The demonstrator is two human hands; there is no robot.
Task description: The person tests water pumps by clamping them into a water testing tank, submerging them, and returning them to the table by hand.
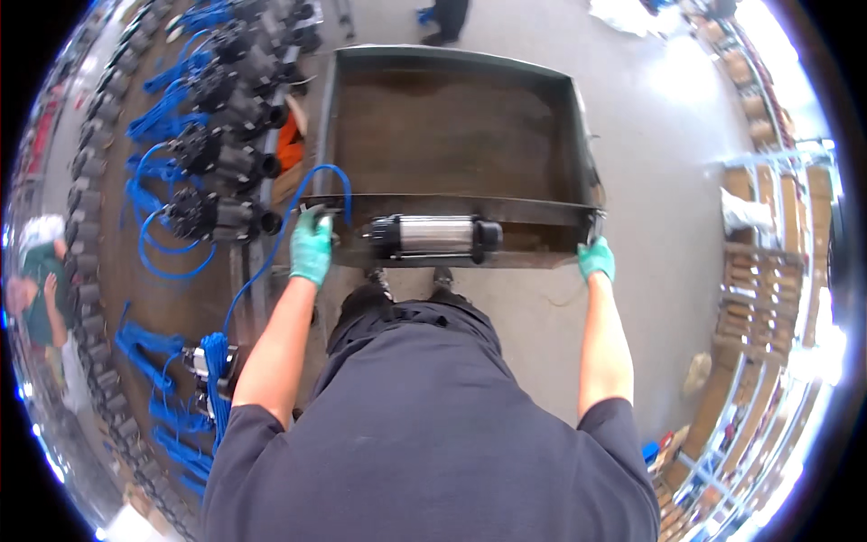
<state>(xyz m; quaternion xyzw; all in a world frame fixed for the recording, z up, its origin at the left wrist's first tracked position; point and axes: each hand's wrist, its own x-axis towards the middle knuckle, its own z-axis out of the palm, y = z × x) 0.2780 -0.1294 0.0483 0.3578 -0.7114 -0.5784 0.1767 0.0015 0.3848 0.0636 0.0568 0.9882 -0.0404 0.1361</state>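
A large dark metal tank (pixel 452 58) with a brownish inside stretches out in front of me; I cannot tell whether it holds liquid. A crossbar (pixel 470 206) runs over its near part. Just on my side of that bar lies a cylindrical pump (pixel 435 237), silver in the middle with black ends, its long side running left to right. My left hand (pixel 312 247), in a green glove, is closed round the tank's near left corner. On the near right corner, my right hand (pixel 596 259), gloved alike, is closed too. Some fingers of both hands are hidden.
Black pumps (pixel 217 154) with coiled blue cables stand in a row on the left bench. One blue cable (pixel 339 170) loops over the tank's left edge. Wooden pallets (pixel 761 298) and shelving line the right. A person's leg (pixel 449 20) shows beyond the tank; another person (pixel 45 298) is far left.
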